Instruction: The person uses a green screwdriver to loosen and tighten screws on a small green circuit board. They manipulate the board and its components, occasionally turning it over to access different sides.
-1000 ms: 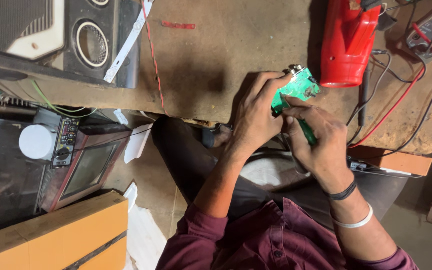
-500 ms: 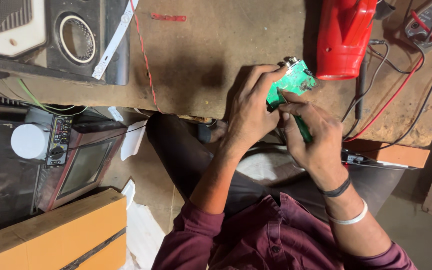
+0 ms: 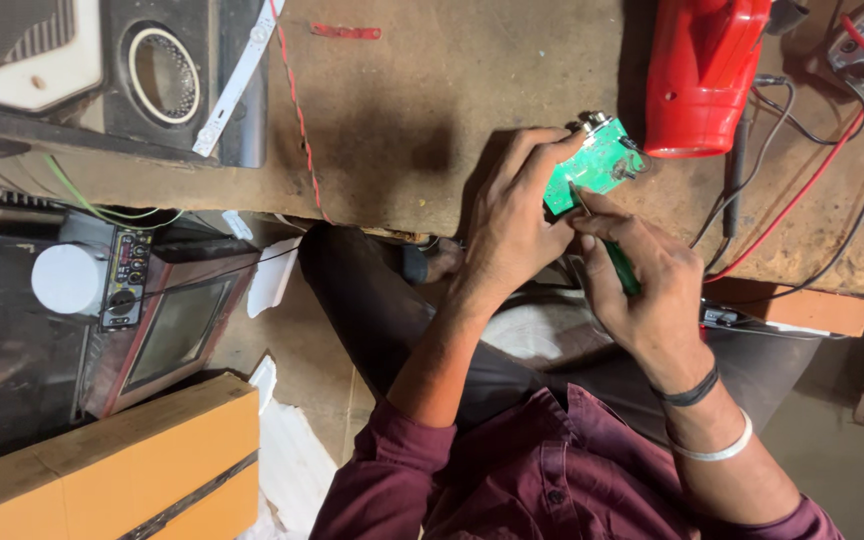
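The left hand (image 3: 512, 225) closes its fingers around a small green circuit board (image 3: 592, 165), steadying it over the surface (image 3: 432, 110) edge, while the right hand (image 3: 642, 280) grips a green-handled screwdriver (image 3: 620, 265), tip on the board.

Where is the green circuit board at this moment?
In the head view, upper right: the green circuit board is held in the left hand, just left of the red casing.

green circuit board (image 3: 595, 168) half hidden by hands, screwdriver (image 3: 620, 266) shaft buried in right hand (image 3: 642, 285), red casing (image 3: 702, 75) cut off at top
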